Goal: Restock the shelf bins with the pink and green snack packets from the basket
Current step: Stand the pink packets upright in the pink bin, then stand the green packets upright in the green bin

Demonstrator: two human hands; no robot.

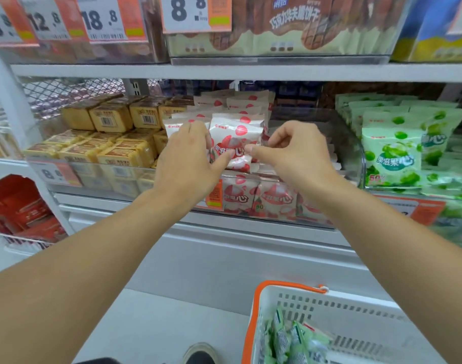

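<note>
Both hands at the pink snack packet, upright at the front of the clear middle bin.

Left of the middle bin we see stacked yellow boxed snacks; right of it, rows of green snack packets in the neighbouring bin. Orange price tags hang on the bin fronts, and the front wall partly hides the lower pink packets. The held packet is white-pink with red fruit print and lettering. Our left hand pinches its left side between thumb and fingers; our right hand pinches its lower right edge with curled fingers. Below the middle bin, the white basket with an orange handle holds loose green packets.
</note>
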